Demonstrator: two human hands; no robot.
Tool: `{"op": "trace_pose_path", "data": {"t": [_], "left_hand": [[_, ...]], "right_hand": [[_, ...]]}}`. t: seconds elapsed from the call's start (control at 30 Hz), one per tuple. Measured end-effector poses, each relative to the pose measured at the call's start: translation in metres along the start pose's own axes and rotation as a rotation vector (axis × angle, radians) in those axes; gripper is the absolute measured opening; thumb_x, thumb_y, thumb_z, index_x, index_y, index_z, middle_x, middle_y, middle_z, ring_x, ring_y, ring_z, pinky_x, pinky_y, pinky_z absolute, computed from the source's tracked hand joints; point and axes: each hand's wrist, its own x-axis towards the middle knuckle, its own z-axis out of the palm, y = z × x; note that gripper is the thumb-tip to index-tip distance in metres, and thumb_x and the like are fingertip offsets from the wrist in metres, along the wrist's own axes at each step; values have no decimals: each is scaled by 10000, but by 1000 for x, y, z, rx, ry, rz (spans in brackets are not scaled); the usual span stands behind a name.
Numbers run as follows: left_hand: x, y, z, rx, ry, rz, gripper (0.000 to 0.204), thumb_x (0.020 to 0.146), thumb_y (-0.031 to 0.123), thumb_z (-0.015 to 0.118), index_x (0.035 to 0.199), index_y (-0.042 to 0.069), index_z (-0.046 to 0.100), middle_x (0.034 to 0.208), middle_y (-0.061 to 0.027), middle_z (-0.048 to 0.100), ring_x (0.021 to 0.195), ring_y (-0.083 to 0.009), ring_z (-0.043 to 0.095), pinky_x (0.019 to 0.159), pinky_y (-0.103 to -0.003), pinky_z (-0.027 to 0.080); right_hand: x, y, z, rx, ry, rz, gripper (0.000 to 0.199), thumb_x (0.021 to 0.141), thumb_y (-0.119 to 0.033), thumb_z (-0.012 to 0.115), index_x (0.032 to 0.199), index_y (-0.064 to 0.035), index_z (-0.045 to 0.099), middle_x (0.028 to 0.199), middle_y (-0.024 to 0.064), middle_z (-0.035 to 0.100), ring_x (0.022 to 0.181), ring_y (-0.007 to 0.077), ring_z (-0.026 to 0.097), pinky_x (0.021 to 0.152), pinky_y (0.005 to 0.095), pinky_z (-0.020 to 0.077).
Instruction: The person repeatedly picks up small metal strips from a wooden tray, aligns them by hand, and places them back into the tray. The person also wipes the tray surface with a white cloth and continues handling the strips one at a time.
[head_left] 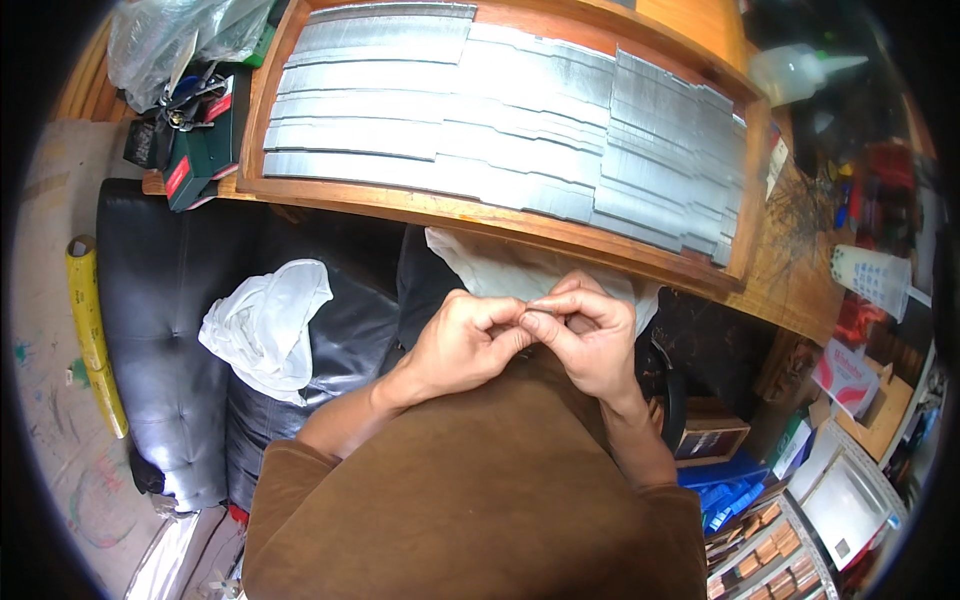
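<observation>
Meeting at the tips, curled left hand [470,343] and right hand [590,325] sit nearside of the wooden tray [480,216]. Whether either grips anything, I cannot tell.

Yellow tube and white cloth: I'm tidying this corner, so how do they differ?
The yellow tube is long and narrow; the white cloth is a crumpled heap. The cloth lies on the black seat; the tube shows beside that seat, farther left. Both are left of the left hand.

I wear a brown garment [470,490] and see silver-grey strips [520,110], an orange-brown wooden tray [450,209], white cloth [265,325], a yellow tube [95,350] and a blue-printed whitish cup [872,278].
</observation>
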Motion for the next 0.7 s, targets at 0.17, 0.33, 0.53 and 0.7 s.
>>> {"op": "trace_pose_path", "data": {"t": [0.17, 0.33, 0.53, 0.7], "left_hand": [[4, 15, -2, -229, 8, -33, 138, 915, 36, 728, 821, -51, 678, 647, -43, 648, 636, -26, 526, 540, -239, 449], [3, 5, -7, 0, -10, 45, 88, 909, 29, 710, 972, -31, 721, 746, -120, 704, 635, -105, 635, 577, -254, 503], [7, -2, -7, 188, 78, 297, 170, 822, -54, 704, 989, -24, 714, 793, -184, 700, 668, -319, 695, 591, -338, 546], [9, -8, -7, 202, 97, 394, 199, 799, -71, 710, 994, -29, 706, 792, -171, 700, 703, -327, 703, 611, -354, 556]], "right_hand": [[5, -5, 3, 108, 0, 30, 127, 819, 61, 787, 940, 30, 763, 851, 50, 639, 703, 63, 546, 610, 207, 430], [6, -5, 3, 5, -19, -51, 131, 809, 63, 794, 932, 27, 762, 844, 39, 633, 700, 65, 544, 613, 207, 432], [6, -3, 5, -109, 6, -139, 136, 785, 46, 817, 902, 6, 763, 807, 31, 619, 723, 93, 555, 616, 230, 438], [6, -3, 6, -149, 14, -150, 144, 769, 39, 828, 890, -7, 766, 799, 33, 618, 737, 117, 571, 622, 247, 448]]}}
